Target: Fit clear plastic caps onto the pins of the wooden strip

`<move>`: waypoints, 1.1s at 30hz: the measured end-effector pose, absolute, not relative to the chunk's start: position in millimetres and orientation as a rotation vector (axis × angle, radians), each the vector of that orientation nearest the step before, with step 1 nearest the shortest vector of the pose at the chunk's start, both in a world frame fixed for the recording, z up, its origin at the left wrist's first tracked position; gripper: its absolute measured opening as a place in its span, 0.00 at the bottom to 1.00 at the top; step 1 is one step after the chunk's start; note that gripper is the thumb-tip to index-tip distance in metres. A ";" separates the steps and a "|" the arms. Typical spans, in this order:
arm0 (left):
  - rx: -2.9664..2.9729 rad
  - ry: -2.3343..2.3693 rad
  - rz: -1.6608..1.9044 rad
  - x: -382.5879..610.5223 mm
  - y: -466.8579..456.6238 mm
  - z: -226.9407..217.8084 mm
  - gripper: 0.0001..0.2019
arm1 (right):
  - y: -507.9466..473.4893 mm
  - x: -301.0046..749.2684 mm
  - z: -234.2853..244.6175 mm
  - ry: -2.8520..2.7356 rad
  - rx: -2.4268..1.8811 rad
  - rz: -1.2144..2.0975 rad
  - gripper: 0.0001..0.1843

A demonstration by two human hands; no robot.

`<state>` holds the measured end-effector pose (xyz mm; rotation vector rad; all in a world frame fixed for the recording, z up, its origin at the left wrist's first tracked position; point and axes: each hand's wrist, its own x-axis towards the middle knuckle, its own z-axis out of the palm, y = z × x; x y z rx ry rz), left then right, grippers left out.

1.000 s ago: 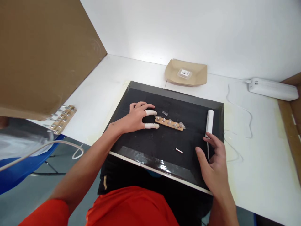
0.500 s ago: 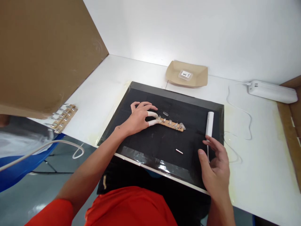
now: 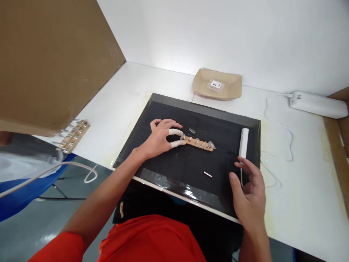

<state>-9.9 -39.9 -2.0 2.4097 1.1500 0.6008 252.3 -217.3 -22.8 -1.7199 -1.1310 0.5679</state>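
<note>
White finger cots cover the thumb and index finger of my left hand (image 3: 160,140). Those two fingers are closed round a clear nail tip (image 3: 183,137) at the left end of a wooden strip (image 3: 195,142). Metal studs and several more clear tips line the strip, which lies on a black mat (image 3: 169,171). A loose clear nail tip (image 3: 192,130) rests just behind it. Nearer me lies a small shiny bar (image 3: 207,174). My right hand (image 3: 251,193) is open at the mat's right side, its fingertips by the lower end of a white stick-shaped device (image 3: 243,142).
A brown paper tray (image 3: 197,85) with a labelled clear box (image 3: 216,85) stands at the back. To the right are a white power strip (image 3: 317,104) and thin cables. A second studded strip (image 3: 74,137) sits at the left table edge beside a cardboard panel (image 3: 54,65).
My left finger and thumb have shifted very slightly left, with the clear tip at the strip's end still between them. The right hand stays about where it was; the view tilts a little.
</note>
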 end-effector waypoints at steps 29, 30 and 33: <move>2.474 1.055 0.489 -11.8 -17.1 11.8 0.16 | -221.0 246.9 -24.0 -1.150 -1.757 0.626 0.25; 2.491 1.051 0.523 -10.7 -17.9 11.9 0.16 | -221.2 246.5 -23.5 -1.154 -1.759 0.625 0.25; 2.538 1.031 0.606 -6.4 -18.6 12.6 0.14 | -221.9 244.2 -21.8 -1.163 -1.759 0.633 0.25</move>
